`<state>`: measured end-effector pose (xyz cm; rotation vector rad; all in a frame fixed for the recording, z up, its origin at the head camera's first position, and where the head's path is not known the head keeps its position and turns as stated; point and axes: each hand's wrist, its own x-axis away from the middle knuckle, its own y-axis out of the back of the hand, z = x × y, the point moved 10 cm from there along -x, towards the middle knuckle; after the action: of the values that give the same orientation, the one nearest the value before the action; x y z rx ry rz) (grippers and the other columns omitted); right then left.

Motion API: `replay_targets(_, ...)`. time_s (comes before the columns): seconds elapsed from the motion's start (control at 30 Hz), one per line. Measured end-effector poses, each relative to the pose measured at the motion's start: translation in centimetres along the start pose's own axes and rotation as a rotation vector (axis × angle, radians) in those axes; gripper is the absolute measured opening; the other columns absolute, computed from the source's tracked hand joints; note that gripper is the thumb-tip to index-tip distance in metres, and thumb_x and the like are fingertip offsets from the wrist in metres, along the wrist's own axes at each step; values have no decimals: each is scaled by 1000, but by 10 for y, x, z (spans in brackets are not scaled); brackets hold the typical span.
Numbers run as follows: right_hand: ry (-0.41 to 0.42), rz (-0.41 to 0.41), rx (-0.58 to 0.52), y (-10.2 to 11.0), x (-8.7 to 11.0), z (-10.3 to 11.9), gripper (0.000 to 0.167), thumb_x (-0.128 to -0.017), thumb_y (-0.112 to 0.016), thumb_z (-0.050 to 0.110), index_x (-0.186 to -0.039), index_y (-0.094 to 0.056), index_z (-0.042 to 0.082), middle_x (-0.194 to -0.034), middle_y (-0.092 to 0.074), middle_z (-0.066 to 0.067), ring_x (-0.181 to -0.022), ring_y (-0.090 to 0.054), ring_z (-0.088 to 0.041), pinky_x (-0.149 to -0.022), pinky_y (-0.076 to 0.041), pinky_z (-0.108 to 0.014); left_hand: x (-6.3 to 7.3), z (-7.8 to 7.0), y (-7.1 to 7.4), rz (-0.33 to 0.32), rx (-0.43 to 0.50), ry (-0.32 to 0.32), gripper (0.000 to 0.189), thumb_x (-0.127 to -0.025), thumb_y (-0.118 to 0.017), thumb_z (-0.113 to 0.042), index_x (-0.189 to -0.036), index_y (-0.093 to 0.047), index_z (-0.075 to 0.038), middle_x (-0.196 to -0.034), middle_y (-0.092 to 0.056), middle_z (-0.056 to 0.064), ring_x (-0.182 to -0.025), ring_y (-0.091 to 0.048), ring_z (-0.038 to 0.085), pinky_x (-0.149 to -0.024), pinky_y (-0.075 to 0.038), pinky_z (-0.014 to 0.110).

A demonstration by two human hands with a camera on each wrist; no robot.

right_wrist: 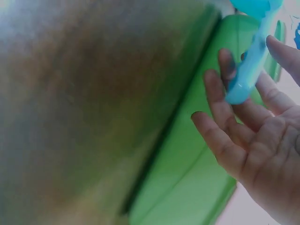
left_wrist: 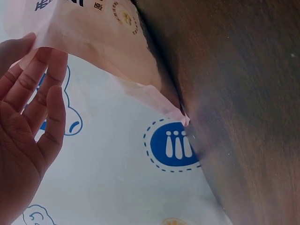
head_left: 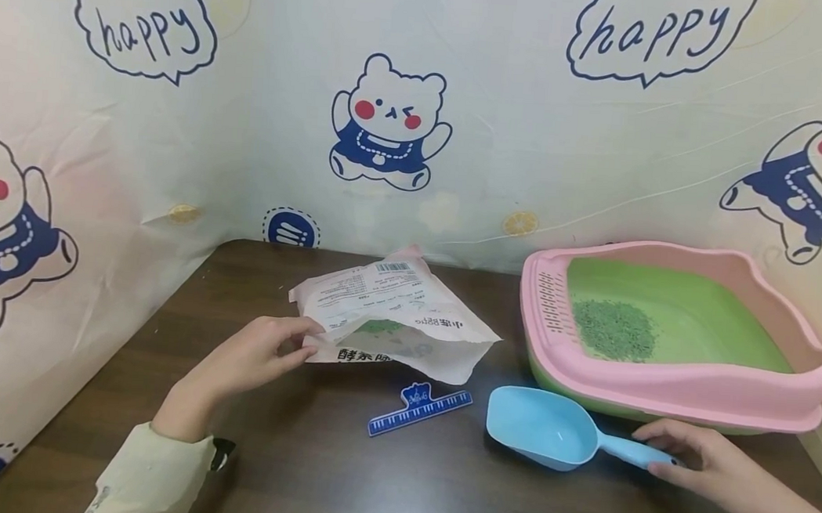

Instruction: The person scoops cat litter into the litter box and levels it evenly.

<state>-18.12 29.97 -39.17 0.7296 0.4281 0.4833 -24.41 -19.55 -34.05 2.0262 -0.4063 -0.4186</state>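
Note:
My left hand [head_left: 256, 357] pinches the left edge of a white and pink printed bag [head_left: 395, 287], which lies with its mouth open toward me. Green granules [head_left: 381, 327] show inside. In the left wrist view, the thumb is on one side of the bag's edge [left_wrist: 70, 28] and the fingers on the other. At the right, a light blue scoop [head_left: 545, 425] lies on the table. My right hand [head_left: 716, 467] is at its handle [head_left: 632, 450], with loose, spread fingers on the far side and the thumb on the near side. The scoop's bowl holds nothing visible.
A pink-rimmed green litter box [head_left: 685, 395] stands at the back right, with a patch of green granules [head_left: 614, 330] on its floor. A blue piano-patterned clip [head_left: 419, 410] lies between the bag and the scoop. A printed cloth backdrop [head_left: 503, 136] rises behind the table.

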Motion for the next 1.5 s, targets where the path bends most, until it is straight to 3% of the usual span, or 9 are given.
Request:
replay_targets(0.2,18,-99,76,26,8,11,48,-77,-72,-14,-115,-66,15,-106,-66,22,-91,-62,8,-70,-48,-8,0,1,0,1,-1,7,19,-91,-71,-13,-110,-71,-15,-100,-73,-1,-79,-60,10,-65,-51,21)
replay_targets(0.37,26,-172,89,47,8,28,49,-74,-73,-17,-111,-67,14,-101,-66,24,-89,-62,9,-74,-46,-2,1,0,1,-1,-15,9,19,-91,-70,-12,-110,-71,-13,-98,-73,-1,-78,-59,10,-64,-50,21)
replay_targets(0.53,88,-191,155,57,-14,53,45,-74,-72,-19,-110,-68,8,-100,-68,18,-91,-62,8,-79,-46,-1,1,2,1,1,-20,16,19,-90,-70,-11,-109,-71,-11,-94,-71,-1,-75,-58,9,-61,-48,20)
replay_targets(0.63,72,-177,170,56,-36,64,41,-80,-70,-15,-114,-68,7,-105,-69,16,-95,-61,8,-84,-45,-2,1,2,1,2,-16,21,18,-90,-70,-10,-108,-71,-11,-92,-71,-1,-74,-58,10,-59,-47,20)
replay_targets(0.8,24,-135,179,44,-84,82,31,-88,-70,-2,-115,-69,12,-107,-71,7,-98,-62,4,-85,-50,-8,2,3,2,4,-13,26,17,-90,-70,-10,-106,-71,-10,-91,-70,-1,-73,-58,10,-59,-47,20)
replay_targets(0.93,8,-77,226,29,-120,92,28,-89,-72,10,-117,-69,14,-108,-72,2,-99,-65,-7,-85,-59,-29,3,4,3,6,-18,27,16,-90,-70,-10,-106,-71,-11,-91,-71,-1,-74,-58,9,-59,-47,20)
replay_targets(1.07,-14,9,213,8,-149,95,28,-91,-70,12,-119,-68,11,-112,-72,-1,-104,-66,-19,-90,-57,-46,4,7,4,4,-21,21,16,-89,-70,-9,-105,-71,-12,-90,-71,-3,-75,-58,9,-63,-50,23)
replay_targets(1.27,-54,164,170,-26,-179,92,30,-91,-69,12,-121,-67,9,-111,-71,-4,-102,-65,-22,-90,-56,-43,4,12,6,-16,-26,18,14,-89,-70,-8,-101,-71,-14,-85,-68,-5,-74,-57,8,-64,-51,26)
replay_targets(1.5,-72,246,322,-61,-203,85,35,-87,-75,12,-121,-69,18,-115,-70,1,-105,-60,-21,-92,-53,-41,4,14,7,-9,-22,19,14,-88,-69,-6,-99,-70,-15,-83,-67,-5,-74,-56,9,-62,-45,23)
